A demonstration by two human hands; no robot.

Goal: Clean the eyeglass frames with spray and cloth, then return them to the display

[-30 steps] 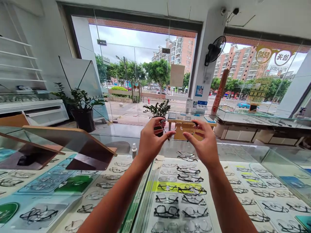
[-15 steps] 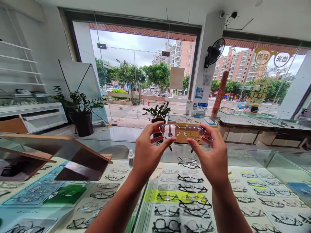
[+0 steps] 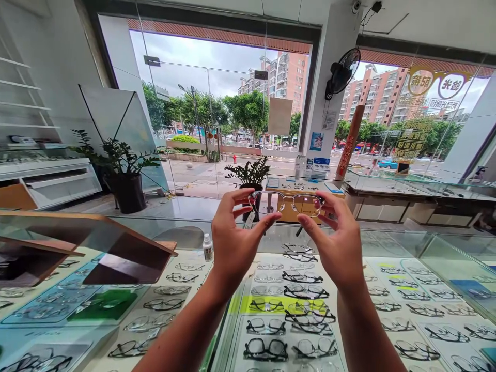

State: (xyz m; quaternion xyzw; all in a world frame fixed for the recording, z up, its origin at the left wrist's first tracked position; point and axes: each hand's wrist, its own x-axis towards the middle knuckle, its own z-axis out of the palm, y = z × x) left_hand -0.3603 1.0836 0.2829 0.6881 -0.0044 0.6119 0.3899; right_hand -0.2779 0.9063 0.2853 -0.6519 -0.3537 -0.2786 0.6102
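A pair of eyeglasses (image 3: 287,205) with a dark upper rim and clear lenses is held up above the glass counter, lenses upright. My left hand (image 3: 238,232) pinches its left end between thumb and fingers, and a small white tag hangs by those fingers. The right end is gripped by my right hand (image 3: 336,235) in the same way. Below both hands, rows of glasses frames (image 3: 265,326) lie in the display case, some across a yellow-green strip (image 3: 236,305).
A white bottle (image 3: 208,248) stands left of my left hand. Wooden-edged trays or mirrors (image 3: 132,253) tilt over the counter at left. Beyond are potted plants (image 3: 126,191), another display counter (image 3: 383,194) and glass windows.
The held glasses have shifted slightly left and tilted a little, and the white tag now shows by my left fingers. The camera view has moved slightly; both hands keep their hold.
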